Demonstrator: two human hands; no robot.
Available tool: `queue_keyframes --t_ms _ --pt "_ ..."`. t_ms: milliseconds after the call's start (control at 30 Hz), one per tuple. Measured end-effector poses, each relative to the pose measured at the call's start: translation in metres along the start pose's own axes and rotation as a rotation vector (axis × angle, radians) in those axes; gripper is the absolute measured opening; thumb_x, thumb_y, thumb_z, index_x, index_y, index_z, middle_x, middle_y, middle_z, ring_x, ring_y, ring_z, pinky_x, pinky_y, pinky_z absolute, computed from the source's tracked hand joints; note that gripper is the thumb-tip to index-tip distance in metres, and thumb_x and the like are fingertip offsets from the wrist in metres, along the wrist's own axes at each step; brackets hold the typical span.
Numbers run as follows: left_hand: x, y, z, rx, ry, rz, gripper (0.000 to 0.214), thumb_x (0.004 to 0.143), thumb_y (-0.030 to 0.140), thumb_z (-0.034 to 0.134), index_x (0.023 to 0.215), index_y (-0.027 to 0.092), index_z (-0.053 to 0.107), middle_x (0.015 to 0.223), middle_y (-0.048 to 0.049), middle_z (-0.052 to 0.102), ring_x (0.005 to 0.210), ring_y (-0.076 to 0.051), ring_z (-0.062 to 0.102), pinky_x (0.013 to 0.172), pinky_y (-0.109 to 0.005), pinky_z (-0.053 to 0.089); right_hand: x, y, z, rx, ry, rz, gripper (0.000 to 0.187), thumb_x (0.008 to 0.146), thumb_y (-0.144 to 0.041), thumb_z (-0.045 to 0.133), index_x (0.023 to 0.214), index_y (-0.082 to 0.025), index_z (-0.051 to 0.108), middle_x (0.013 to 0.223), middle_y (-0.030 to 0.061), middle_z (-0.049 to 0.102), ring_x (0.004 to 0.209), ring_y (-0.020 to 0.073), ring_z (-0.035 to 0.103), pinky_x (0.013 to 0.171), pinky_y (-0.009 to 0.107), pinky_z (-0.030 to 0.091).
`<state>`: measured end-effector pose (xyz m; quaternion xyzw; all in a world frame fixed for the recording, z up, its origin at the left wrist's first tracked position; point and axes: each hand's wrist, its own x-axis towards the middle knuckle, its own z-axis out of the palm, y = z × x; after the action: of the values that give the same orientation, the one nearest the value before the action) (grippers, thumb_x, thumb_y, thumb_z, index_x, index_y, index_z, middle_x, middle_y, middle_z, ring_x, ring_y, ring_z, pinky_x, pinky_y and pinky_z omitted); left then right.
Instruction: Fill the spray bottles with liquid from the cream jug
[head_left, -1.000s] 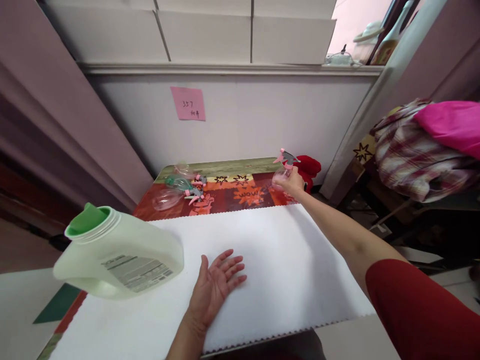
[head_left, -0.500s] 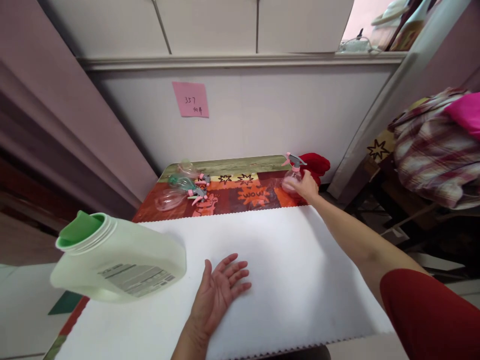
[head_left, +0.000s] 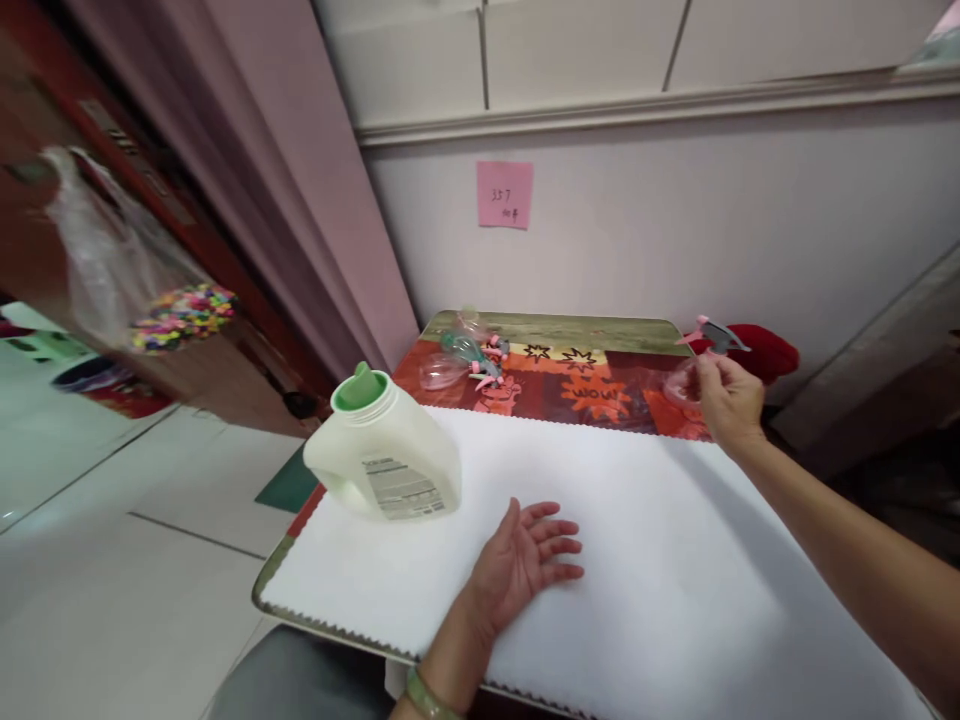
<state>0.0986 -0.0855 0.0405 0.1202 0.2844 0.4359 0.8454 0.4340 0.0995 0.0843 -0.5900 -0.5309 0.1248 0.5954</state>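
My left hand (head_left: 528,563) lies on the white cloth (head_left: 660,560) near the table's front edge, palm up, fingers apart, holding nothing. My right hand (head_left: 727,398) reaches to the far right of the table and is closed around a clear spray bottle (head_left: 694,368) with a pink and grey trigger head. A pale green jug (head_left: 386,458) with an open green spout stands on the cloth at the left, a short way from my left hand.
Several clear spray bottles (head_left: 466,357) with pink triggers lie at the far left of the patterned table top (head_left: 600,385). A red object (head_left: 761,352) sits behind my right hand. A pink note (head_left: 504,194) hangs on the wall. A bag of coloured bits (head_left: 161,300) hangs at the left.
The view has swung to the left, so the table sits further right in the picture. My right hand keeps hold of the spray bottle. My left hand has stayed on the cloth.
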Motion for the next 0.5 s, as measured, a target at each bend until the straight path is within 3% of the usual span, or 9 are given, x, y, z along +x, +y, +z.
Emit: queue_keyframes --t_ms 133,233,367,500 --pt "-0.002 -0.003 -0.004 -0.006 -0.01 0.015 0.055 0.099 0.058 0.044 0.117 0.009 0.063 0.11 -0.0204 0.071 0.094 -0.029 0.07 0.084 -0.048 0.054 -0.019 -0.042 0.061 0.106 -0.194 -0.026 0.042 0.093 -0.061 0.053 0.077 -0.023 0.063 0.067 0.0021 0.067 0.057 0.0175 0.063 0.058 0.03 0.055" --pt "-0.002 -0.004 -0.008 -0.017 -0.032 0.01 0.054 0.099 0.058 0.046 0.117 0.01 0.064 0.108 -0.02 0.071 0.093 -0.029 0.07 0.083 -0.048 0.054 -0.033 -0.07 0.112 -0.064 -0.389 -0.132 0.044 0.1 -0.054 0.041 0.081 -0.022 0.063 0.072 0.0034 0.069 0.065 0.0178 0.065 0.064 0.029 0.054" --pt "0.0 -0.006 -0.013 -0.044 -0.066 0.01 0.055 0.097 0.06 0.049 0.116 0.011 0.065 0.107 -0.02 0.072 0.094 -0.029 0.071 0.083 -0.048 0.054 -0.047 -0.091 0.185 -0.291 -0.606 -0.24 0.034 0.1 -0.045 0.045 0.099 -0.023 0.07 0.095 0.005 0.076 0.087 0.0215 0.07 0.079 0.031 0.053" --pt "0.002 -0.009 -0.015 -0.064 -0.076 0.009 0.053 0.097 0.06 0.049 0.112 0.012 0.066 0.105 -0.0197 0.072 0.093 -0.03 0.071 0.084 -0.05 0.052 -0.05 -0.1 0.254 -0.424 -0.728 -0.356 0.031 0.095 -0.041 0.057 0.118 -0.025 0.07 0.127 0.0082 0.069 0.116 0.0267 0.062 0.098 0.036 0.048"
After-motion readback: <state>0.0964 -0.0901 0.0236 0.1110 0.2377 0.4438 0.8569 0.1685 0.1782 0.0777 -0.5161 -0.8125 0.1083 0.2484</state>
